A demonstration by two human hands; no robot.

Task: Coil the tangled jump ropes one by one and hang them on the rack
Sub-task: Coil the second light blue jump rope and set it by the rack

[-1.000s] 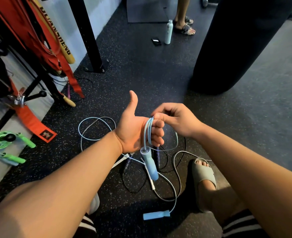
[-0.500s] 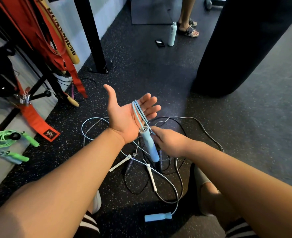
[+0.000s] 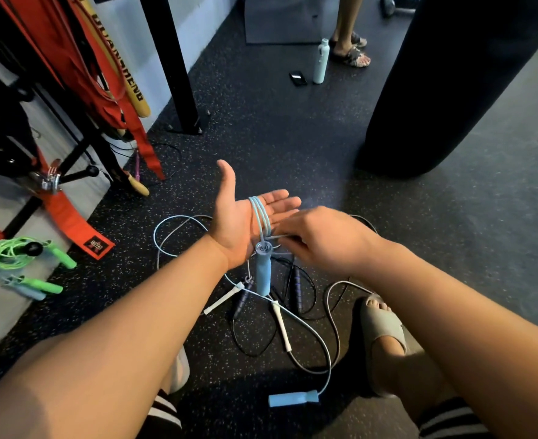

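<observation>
Left hand (image 3: 245, 223) held open, palm up, thumb raised and fingers straight. Wound round that palm in several loops: light blue plastic jump rope (image 3: 260, 213), with one cylindrical pale blue foam handle (image 3: 262, 274) hanging just below the heel of the left hand. Right hand (image 3: 321, 239) just right of the left hand, back to the camera, fingers curled and blurred, gripping a strand of the same rope that runs sideways from the top of the hanging handle. Second pale blue handle (image 3: 293, 399) flat on the speckled black rubber floor (image 3: 261, 137), well below the left hand, joined by a slack run of cord. Directly under the left hand, on the floor: tangle of thin black and white jump ropes (image 3: 280, 324) with slim handles. Far left of the left hand: black metal rack (image 3: 80, 172), a coiled neon green jump rope (image 3: 4, 251) hung on one of its pegs. Beyond and right of the left hand: tall black punching bag (image 3: 451, 90)
</observation>
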